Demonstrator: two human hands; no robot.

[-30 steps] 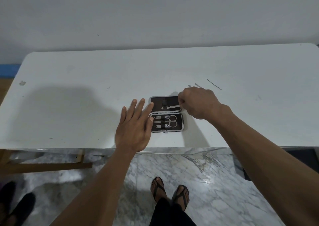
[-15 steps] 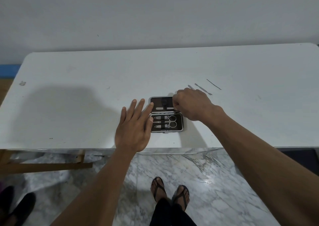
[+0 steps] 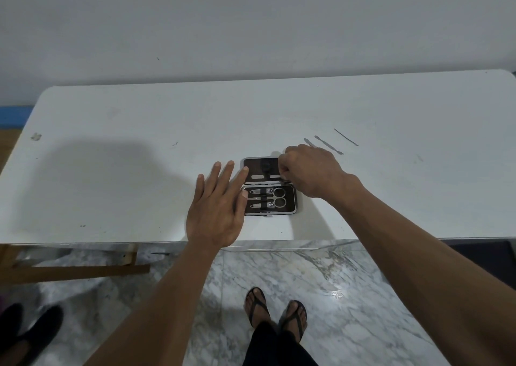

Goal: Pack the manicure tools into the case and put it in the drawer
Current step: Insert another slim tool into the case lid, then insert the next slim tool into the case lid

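Case (image 3: 269,186) lies open on the white surface (image 3: 139,170), left hand (image 3: 217,206) flat with fingers (image 3: 223,173) spread, steadying its edge. Right hand (image 3: 310,170) has fingers pinched on a flat file (image 3: 262,176), seemingly sliding it under the lid's strap. Scissors (image 3: 275,197) and clippers already sit below. Thin steel tools (image 3: 328,144) wait just past the right knuckles, so those probably go next.

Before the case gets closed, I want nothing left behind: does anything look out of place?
Yes. Three thin metal tools lie loose on the white table, beyond the right hand, outside the open case. The scissors and clippers inside sit straight in their straps.
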